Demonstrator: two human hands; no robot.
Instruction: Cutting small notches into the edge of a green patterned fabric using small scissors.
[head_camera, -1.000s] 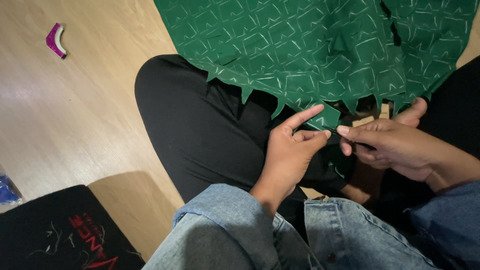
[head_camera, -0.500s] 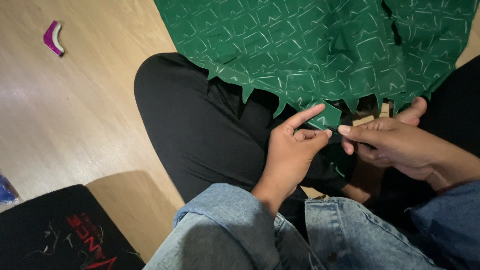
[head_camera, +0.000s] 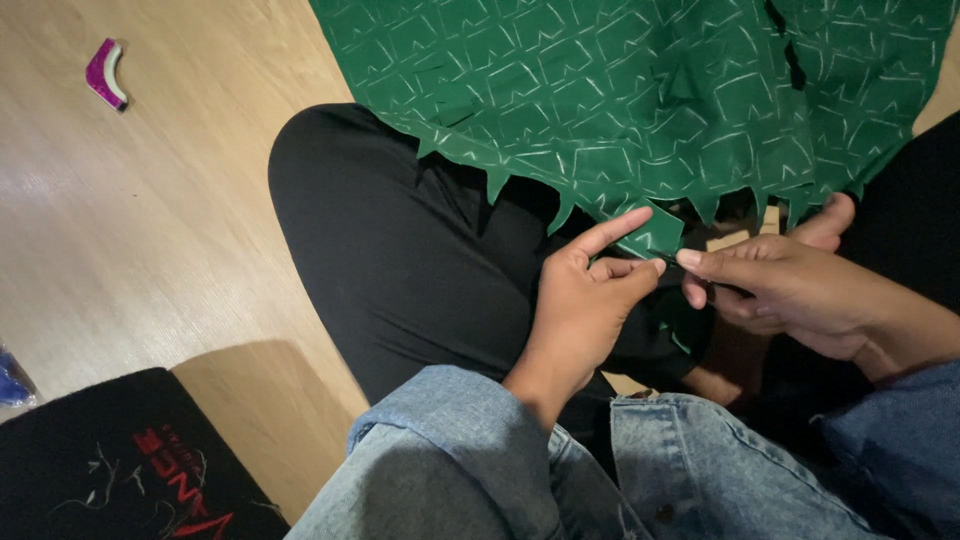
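- left hand (head_camera: 585, 300): index finger stretched out along the jagged lower edge of the green felt sheet (head_camera: 640, 110), thumb tip under a small green flap (head_camera: 655, 238) at that edge; the flap is pinched between the two, other fingers curled in.
- right hand (head_camera: 790, 285): just right of the flap, index fingertip meeting the left thumb at the flap's edge; fingers curled closed around something dark below, cannot tell what. thumb raised against the felt's edge.
- small tan piece (head_camera: 728, 240): shows between the right hand and the felt edge, partly hidden.
- green felt sheet: marked with pale chalk squares, lower edge cut into points; it drapes over the black-trousered knee (head_camera: 400, 250), which lies left of and below the flap.
- denim sleeves (head_camera: 470, 460): below the felt, nearest the camera.
- wooden floor (head_camera: 150, 220): left of the felt.
- small pink curved object (head_camera: 103, 73): on the floor, well left of the felt.
- black cloth with red print (head_camera: 120, 460): far below-left of the felt.
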